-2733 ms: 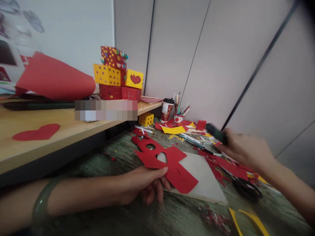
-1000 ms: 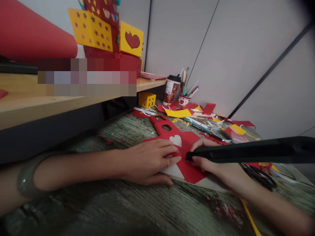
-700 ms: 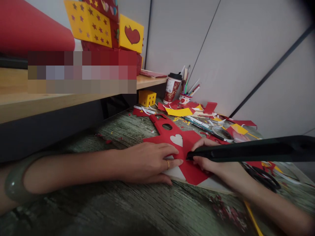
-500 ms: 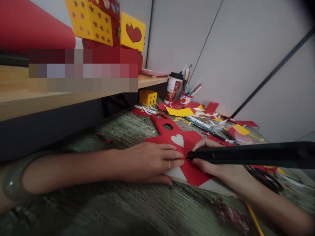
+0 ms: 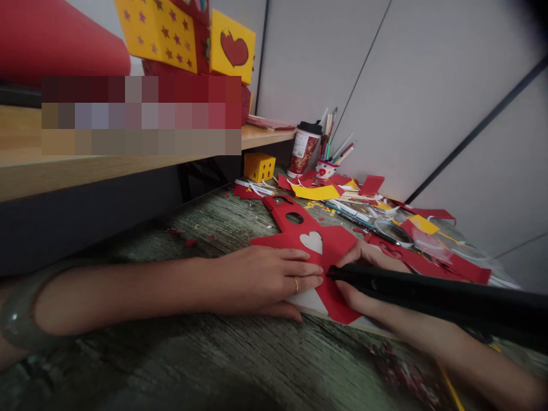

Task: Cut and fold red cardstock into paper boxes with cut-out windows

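My left hand (image 5: 268, 277) lies flat with fingers stretched out on a red paper cutout (image 5: 336, 237), pressing it down on a white sheet (image 5: 308, 301). The cutout has a heart-shaped hole and rounder openings toward its far end. My right hand (image 5: 368, 279) is closed around the front of a long black tool (image 5: 428, 297). Its narrow tip touches or nearly touches the red paper beside my left fingertips. Whether it is a knife or a pen I cannot tell. The tool covers part of my right hand.
Red and yellow paper scraps (image 5: 317, 190), pens and a roll of tape (image 5: 394, 233) litter the back right. Behind stand a lidded paper cup (image 5: 303, 149), a pen holder (image 5: 326, 169) and a small yellow box (image 5: 259, 166). A wooden shelf (image 5: 85, 174) overhangs the left.
The rear end of the black tool has swung down toward me and now covers the scissors that showed at the right. My left hand stays on the cutout.
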A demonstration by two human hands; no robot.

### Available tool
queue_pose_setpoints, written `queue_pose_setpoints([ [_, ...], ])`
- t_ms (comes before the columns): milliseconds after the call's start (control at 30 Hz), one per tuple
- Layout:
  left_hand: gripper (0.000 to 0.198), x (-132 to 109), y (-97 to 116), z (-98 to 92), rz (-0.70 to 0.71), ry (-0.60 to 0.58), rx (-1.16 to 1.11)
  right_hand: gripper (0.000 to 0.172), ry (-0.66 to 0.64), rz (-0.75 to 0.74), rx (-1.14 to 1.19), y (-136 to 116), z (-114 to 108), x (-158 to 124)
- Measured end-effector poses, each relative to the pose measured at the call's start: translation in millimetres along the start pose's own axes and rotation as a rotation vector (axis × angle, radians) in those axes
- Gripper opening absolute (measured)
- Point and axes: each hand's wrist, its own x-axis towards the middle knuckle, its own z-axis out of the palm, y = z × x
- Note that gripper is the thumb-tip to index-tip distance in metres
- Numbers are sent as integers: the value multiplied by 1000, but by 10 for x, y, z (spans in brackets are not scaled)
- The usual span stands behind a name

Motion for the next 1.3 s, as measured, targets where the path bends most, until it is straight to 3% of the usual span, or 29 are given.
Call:
queue_pose_setpoints([
  [300,53,20,8,-3,-43,-80,43,11,23,-10,-57,-5,18,27],
  [700,53,8,13,3,-57,-67,59,11,9,-76,-100,96,-10,33],
  [967,53,5,-6,14,-30,-56,160,9,-68,-117,-84,54,-43,18],
  [1167,53,2,-1,12,-20,-64,179,15,-142,-54,-82,10,-43,8],
  [1300,53,0,-14,21,-19,-64,186,18,-107,-48,-99,15,-26,8],
])
